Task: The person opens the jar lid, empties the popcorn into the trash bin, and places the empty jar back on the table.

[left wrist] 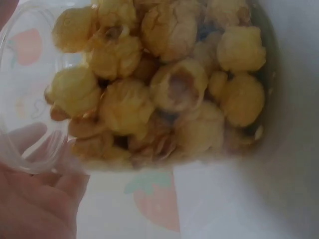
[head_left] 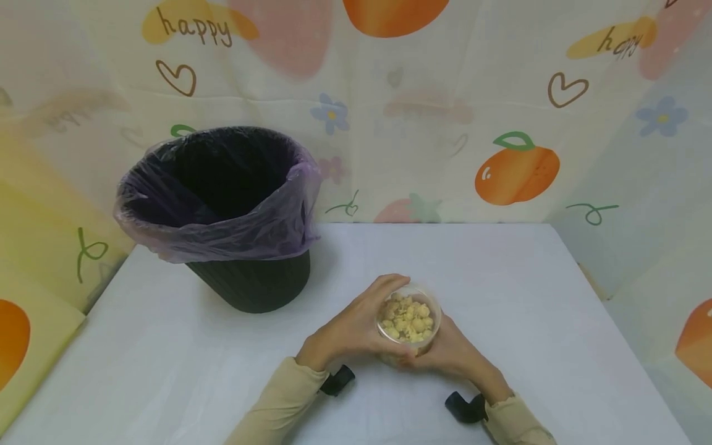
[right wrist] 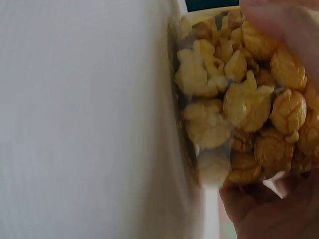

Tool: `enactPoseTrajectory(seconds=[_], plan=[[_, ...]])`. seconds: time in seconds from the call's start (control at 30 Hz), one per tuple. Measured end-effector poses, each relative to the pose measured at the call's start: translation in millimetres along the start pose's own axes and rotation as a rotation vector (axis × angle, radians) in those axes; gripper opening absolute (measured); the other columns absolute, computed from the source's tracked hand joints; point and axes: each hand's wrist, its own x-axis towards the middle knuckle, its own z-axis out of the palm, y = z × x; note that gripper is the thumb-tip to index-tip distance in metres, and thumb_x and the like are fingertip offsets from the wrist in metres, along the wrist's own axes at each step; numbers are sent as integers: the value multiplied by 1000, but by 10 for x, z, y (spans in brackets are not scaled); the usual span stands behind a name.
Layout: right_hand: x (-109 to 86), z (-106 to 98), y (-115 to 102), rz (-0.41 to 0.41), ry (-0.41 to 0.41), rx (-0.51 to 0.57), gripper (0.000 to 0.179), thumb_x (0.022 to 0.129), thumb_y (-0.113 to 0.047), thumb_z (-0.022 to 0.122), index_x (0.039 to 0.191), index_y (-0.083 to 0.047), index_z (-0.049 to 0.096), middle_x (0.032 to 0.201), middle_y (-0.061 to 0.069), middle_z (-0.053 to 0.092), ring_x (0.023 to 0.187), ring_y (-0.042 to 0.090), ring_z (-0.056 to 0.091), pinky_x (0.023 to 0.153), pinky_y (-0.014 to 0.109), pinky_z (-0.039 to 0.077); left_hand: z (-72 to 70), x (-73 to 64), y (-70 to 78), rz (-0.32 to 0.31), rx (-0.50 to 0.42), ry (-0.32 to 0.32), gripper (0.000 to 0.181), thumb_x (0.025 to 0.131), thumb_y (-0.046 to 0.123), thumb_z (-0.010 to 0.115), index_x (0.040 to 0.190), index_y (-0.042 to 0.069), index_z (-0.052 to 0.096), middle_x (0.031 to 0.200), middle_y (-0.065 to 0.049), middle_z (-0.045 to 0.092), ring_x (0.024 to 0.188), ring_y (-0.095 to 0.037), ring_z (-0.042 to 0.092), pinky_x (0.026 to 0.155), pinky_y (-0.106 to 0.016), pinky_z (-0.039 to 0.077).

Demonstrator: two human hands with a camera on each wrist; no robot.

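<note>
Between both hands is a clear plastic jar of popcorn [head_left: 408, 318], its round rim facing up toward the head camera. My left hand [head_left: 361, 321] grips the jar's left side, thumb and fingers curved around the wall near the rim. On the other side, my right hand [head_left: 453, 352] holds the lower right of the jar, much of it hidden behind the wall. Round yellow-brown popcorn pieces [left wrist: 127, 107] show through the side in the left wrist view. The right wrist view shows the popcorn [right wrist: 246, 104] close up, with right-hand fingers [right wrist: 284, 25] against the wall.
A black bin [head_left: 256, 284] lined with a purple plastic bag [head_left: 250, 238] stands at the back left of the white table [head_left: 473, 266]. Behind the table hangs a printed cloth [head_left: 423, 167]. Dark wrist mounts [head_left: 466, 408] sit at the sleeve cuffs.
</note>
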Motion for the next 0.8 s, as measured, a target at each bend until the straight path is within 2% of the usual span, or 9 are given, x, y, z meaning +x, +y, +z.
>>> enactPoseTrajectory(seconds=[0.13,0.3,0.47,0.57,0.67,0.8], plan=[[-14,31,-14,11,58,-21,102,57,-32,96,141,-17,39,131,-1,58,120,17,57,105,42,47,56,8,-28,43,-8,56,105,64,36,93,151,14,37,150,1,39,140,-19,42,115,-40,40],[-14,58,-19,29,117,-63,103,56,-35,96,140,-13,41,132,3,59,120,19,57,104,43,48,157,18,-49,94,26,165,101,64,36,91,149,13,41,147,-1,42,133,-21,49,110,-38,45],[-5,64,-30,65,158,-107,105,58,-34,95,143,-12,40,135,6,57,122,21,57,104,48,48,285,40,-25,88,71,303,100,62,35,91,146,9,44,144,-4,45,130,-19,51,109,-37,46],[0,67,-32,76,179,-131,104,61,-32,94,145,-10,37,137,9,56,123,23,57,105,48,47,340,50,9,65,99,361,101,63,37,92,146,7,44,144,-7,45,130,-21,52,110,-38,45],[10,71,-27,76,182,-125,107,60,-32,94,147,-9,35,138,11,55,124,25,56,105,49,47,345,53,34,33,111,367,103,63,40,92,147,8,42,145,-9,44,131,-22,51,111,-39,44],[20,73,-7,59,153,-81,113,60,-33,95,149,-8,30,143,12,51,129,27,53,108,51,44,282,48,37,2,105,302,107,62,42,93,149,10,39,148,-6,41,134,-21,48,114,-39,41]])
